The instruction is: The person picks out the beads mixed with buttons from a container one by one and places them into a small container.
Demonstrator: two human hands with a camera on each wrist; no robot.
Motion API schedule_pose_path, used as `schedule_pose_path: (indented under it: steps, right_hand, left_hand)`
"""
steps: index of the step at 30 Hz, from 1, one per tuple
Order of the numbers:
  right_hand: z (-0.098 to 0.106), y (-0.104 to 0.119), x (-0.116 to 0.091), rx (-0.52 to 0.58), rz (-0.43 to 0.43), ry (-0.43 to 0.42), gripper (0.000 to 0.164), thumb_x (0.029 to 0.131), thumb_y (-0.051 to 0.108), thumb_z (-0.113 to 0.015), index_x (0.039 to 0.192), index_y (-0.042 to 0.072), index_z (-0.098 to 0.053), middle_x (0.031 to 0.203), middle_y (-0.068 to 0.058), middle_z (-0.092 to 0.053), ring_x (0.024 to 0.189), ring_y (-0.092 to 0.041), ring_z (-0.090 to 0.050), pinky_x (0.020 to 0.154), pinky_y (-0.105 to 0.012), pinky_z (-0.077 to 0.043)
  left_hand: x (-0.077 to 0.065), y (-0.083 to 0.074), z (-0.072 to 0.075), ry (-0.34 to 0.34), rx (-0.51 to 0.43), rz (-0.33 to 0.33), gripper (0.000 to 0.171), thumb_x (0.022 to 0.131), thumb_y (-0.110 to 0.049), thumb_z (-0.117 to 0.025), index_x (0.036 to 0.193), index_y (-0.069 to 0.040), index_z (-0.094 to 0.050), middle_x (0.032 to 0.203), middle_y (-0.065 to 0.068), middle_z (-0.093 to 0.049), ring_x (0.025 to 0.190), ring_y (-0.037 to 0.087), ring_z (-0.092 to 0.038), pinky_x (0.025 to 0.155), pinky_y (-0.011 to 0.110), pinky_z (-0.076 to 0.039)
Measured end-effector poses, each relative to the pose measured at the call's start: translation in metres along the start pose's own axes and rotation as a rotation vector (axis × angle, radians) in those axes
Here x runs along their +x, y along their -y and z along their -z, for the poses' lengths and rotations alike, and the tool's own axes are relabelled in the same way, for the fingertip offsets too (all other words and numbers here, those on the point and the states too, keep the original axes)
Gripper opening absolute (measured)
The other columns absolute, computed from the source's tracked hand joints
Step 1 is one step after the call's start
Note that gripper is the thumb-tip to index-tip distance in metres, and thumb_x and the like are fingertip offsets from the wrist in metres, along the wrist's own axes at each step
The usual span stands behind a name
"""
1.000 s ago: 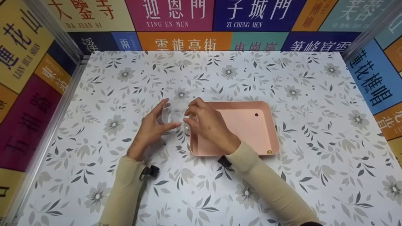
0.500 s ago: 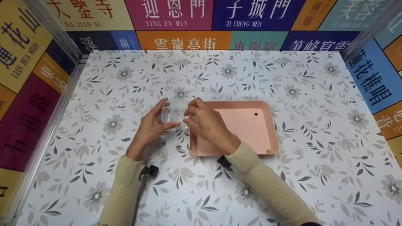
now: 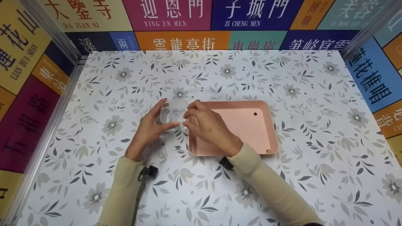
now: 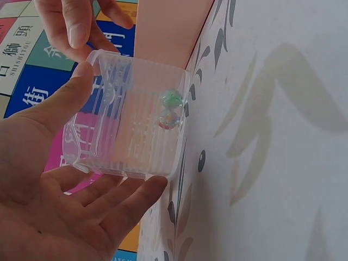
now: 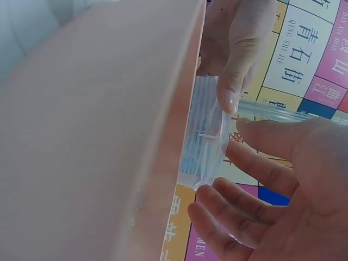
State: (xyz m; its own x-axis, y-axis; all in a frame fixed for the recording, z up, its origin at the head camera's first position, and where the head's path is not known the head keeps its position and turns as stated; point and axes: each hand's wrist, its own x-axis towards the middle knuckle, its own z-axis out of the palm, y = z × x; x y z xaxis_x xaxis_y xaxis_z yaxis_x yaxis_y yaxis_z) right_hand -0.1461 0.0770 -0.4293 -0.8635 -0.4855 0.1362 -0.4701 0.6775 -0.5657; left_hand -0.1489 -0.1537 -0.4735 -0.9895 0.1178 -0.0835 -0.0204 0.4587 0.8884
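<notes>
— Where was the box (image 3: 174,113)?
— On the left of the tray (image 3: 241,131), just beside its edge. Whether it touched the tray I couldn't tell; the right hand (image 3: 209,124) was in the way.
— And the left hand (image 3: 150,125)?
— It had hold of the box, thumb on one side and fingers curved round the opposite side, spread about as wide as the box itself.
— What were the right fingers doing?
— They were bent, thumb and fingertips a little apart, at the end of the box nearest the tray. I couldn't tell if they gripped it or only lay against its rim.
— Was there anything in the box?
— A green marble (image 4: 172,99) and a reddish marble (image 4: 168,119), side by side at the bottom. You could see them through the clear plastic.
— And in the tray?
— A gold bead (image 3: 268,151) in the near right corner, and a dark spot (image 3: 255,114) towards the far right one. Hole or bead, I couldn't say.
— What did the tray stand on?
— A table (image 3: 201,182) with a grey leaf print, bordered by bright panels (image 3: 176,15) of lettering.
</notes>
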Motion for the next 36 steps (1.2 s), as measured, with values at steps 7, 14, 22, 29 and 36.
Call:
schedule_pose_path:
  steps: [7,14,22,29,36]
  right_hand:
    - [0.003,-0.001,-0.005,0.017,0.023,-0.002,0.02,0.098,0.027,-0.073,0.112,0.013,-0.075,0.13,0.002,-0.061,0.117,-0.018,-0.063,0.093,-0.038,-0.058]
    - [0.008,-0.004,-0.008,0.03,0.023,-0.01,0.017,0.098,0.027,-0.073,0.106,0.012,-0.075,0.131,0.002,-0.063,0.118,-0.015,-0.062,0.093,-0.037,-0.058]
    - [0.019,-0.01,-0.015,0.024,-0.042,0.035,0.013,0.099,0.027,-0.073,0.104,0.015,-0.075,0.139,0.005,-0.063,0.117,-0.014,-0.066,0.092,-0.038,-0.059]
    - [0.023,-0.019,-0.025,-0.02,-0.173,0.074,0.021,0.098,0.032,-0.074,0.108,0.015,-0.075,0.11,-0.004,-0.068,0.098,-0.022,-0.067,0.082,-0.039,-0.057]
    - [0.029,-0.031,-0.035,-0.106,-0.245,0.128,0.023,0.097,0.034,-0.074,0.107,0.014,-0.076,0.1,-0.005,-0.068,0.088,-0.021,-0.064,0.078,-0.04,-0.054]
  left_hand:
    - [0.0,0.001,0.0,0.004,0.004,0.008,0.101,0.082,-0.035,-0.09,0.165,-0.026,-0.032,0.165,0.009,-0.044,0.155,0.034,-0.039,0.128,0.049,-0.033]
    - [0.001,0.001,0.0,0.001,0.001,0.016,0.101,0.083,-0.035,-0.09,0.165,-0.026,-0.032,0.165,0.009,-0.043,0.155,0.033,-0.038,0.127,0.049,-0.035]
    - [0.001,0.0,0.0,0.004,-0.015,0.015,0.101,0.083,-0.034,-0.09,0.165,-0.026,-0.031,0.166,0.006,-0.042,0.156,0.033,-0.037,0.128,0.05,-0.032]
    - [0.0,0.0,-0.001,0.002,0.01,0.04,0.103,0.081,-0.038,-0.09,0.165,-0.031,-0.031,0.167,0.007,-0.042,0.156,0.034,-0.036,0.128,0.051,-0.032]
    - [0.001,-0.001,0.0,0.005,0.012,0.057,0.104,0.08,-0.04,-0.091,0.165,-0.033,-0.031,0.168,0.006,-0.04,0.157,0.034,-0.035,0.129,0.052,-0.032]
